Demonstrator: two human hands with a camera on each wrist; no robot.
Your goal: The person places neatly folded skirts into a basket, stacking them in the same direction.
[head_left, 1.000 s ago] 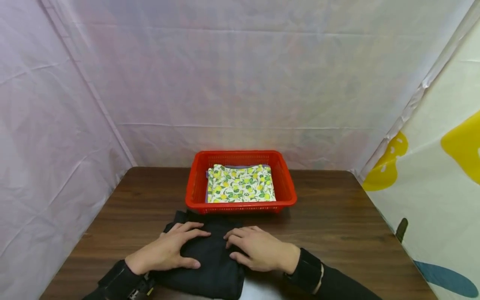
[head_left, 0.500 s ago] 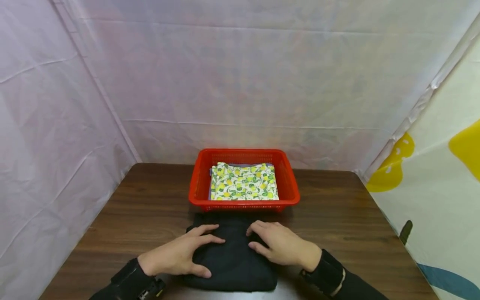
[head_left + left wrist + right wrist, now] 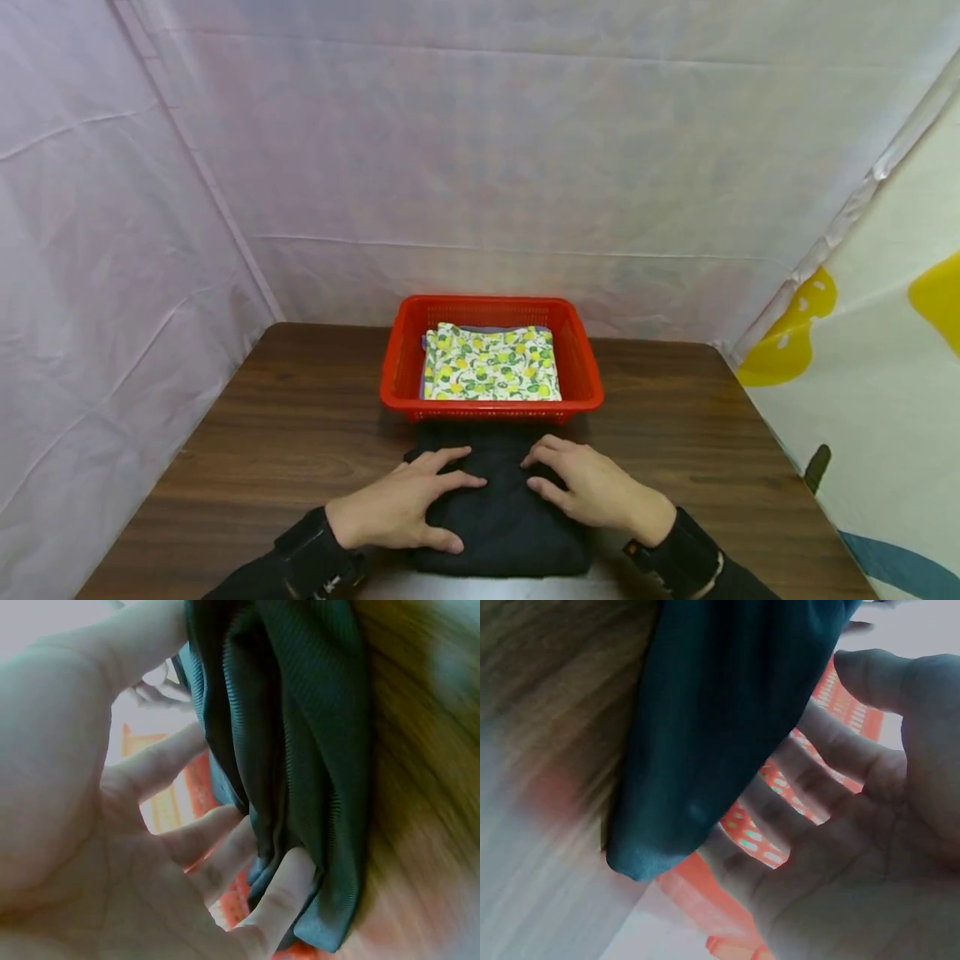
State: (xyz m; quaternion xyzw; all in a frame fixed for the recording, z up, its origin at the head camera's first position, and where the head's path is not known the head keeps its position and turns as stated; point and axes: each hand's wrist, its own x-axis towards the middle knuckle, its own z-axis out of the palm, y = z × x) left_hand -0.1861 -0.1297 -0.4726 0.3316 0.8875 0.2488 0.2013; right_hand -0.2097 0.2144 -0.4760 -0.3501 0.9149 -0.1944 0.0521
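Observation:
A folded black garment (image 3: 498, 517) lies on the table, squared up just in front of the red basket. Its exact kind cannot be told. My left hand (image 3: 412, 504) rests on its left part, fingers spread and thumb apart. On the right edge lies my right hand (image 3: 600, 487), its fingers gently bent over the top. From the left wrist view, several fabric layers (image 3: 300, 750) show at the side, with fingertips touching them. In the right wrist view the fingers reach along the garment's smooth folded side (image 3: 697, 750).
The red plastic basket (image 3: 491, 407) stands at the back middle, holding a folded lemon-print cloth (image 3: 491, 367) over something purple. White sheeting (image 3: 480, 150) closes off the back and left. A patterned sheet (image 3: 885, 400) hangs at the right of the brown wooden table (image 3: 300, 400).
The black garment has slid right and turned straight, so it now sits in line with the basket. Both hands have moved right along with it. The head view has shifted slightly.

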